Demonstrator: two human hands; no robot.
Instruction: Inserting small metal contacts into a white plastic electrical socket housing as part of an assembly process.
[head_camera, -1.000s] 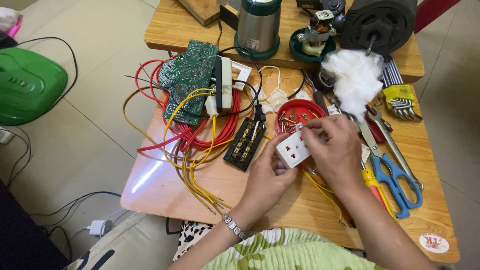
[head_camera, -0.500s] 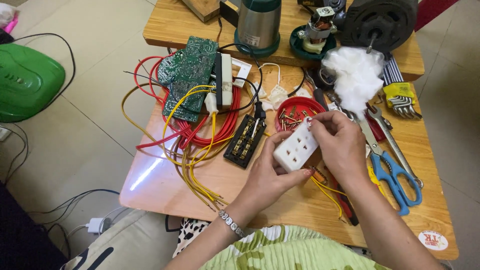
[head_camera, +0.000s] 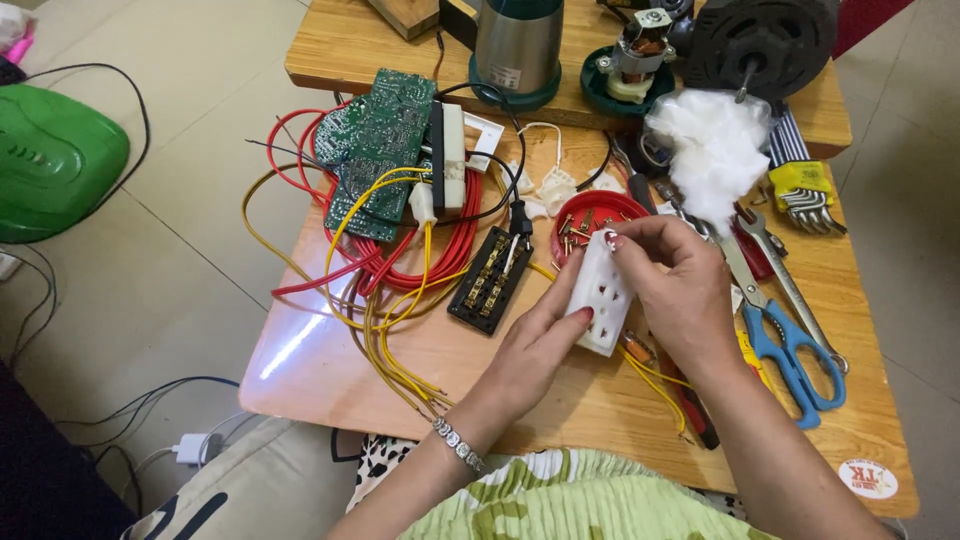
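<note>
Holding the white socket plate (head_camera: 603, 293) above the wooden surface (head_camera: 560, 385), both hands keep it tilted with its hole pattern facing up. The left hand (head_camera: 538, 348) supports the plate from below and the left side, its grip narrow around the lower edge. The right hand (head_camera: 678, 280) closes on the upper end, thumb and forefinger pinching the top corner. The plate sits just in front of the red dish of screws (head_camera: 590, 215) and to the right of the black terminal block (head_camera: 491, 279). Red and yellow wires (head_camera: 400, 265) loop across the left part of the surface, partly under a green circuit board (head_camera: 375, 150). Blue-handled scissors (head_camera: 790, 345) and a wrench (head_camera: 790, 280) lie to the right of the right hand. White cotton wadding (head_camera: 715, 145) rests behind them, near a black motor (head_camera: 760, 40).
</note>
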